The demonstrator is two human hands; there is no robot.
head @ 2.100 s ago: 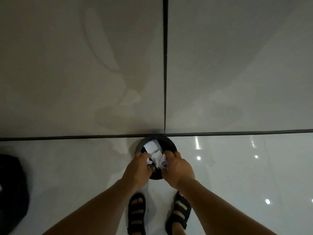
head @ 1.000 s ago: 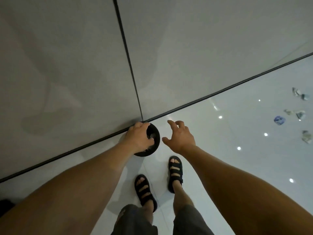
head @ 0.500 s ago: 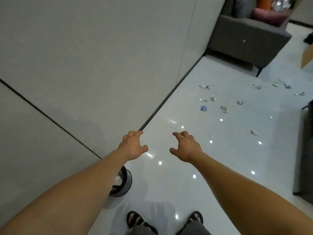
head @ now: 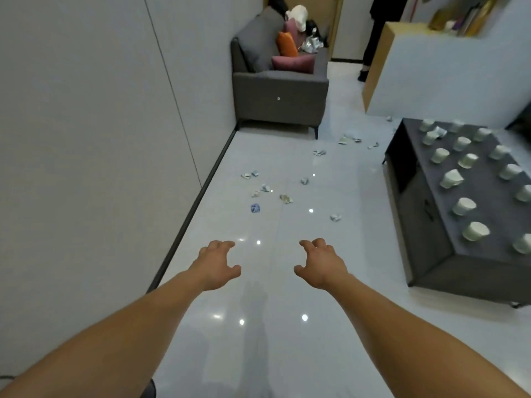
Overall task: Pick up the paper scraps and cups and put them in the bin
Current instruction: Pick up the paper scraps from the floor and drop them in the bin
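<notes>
Both your hands are out in front over the glossy floor, holding nothing. Your left hand and right hand are palms down with fingers loosely curled, apart from each other and touching nothing.

The paper scraps lie on the floor ahead of both hands, none in contact.
- Nearest is one white scrap, ahead and slightly right of your right hand.
- One blue-printed scrap lies ahead of your left hand, a little to its right.
- The rest spread further on toward the grey sofa.

The cups sit on top of the dark low cabinet to your right, well apart from the right hand. I can't tell which way up they stand.

Counts:
- Scraps: roughly twelve. A few overlap, so the exact number is unclear.
- Cups: fourteen in view. The outer row is cut by the frame edge, and one at the far end looks crumpled.
- One sofa, with one orange cushion and two pink ones.

Writing: the print on the blue scrap is too small to read. The book spines at top right are too blurred.
</notes>
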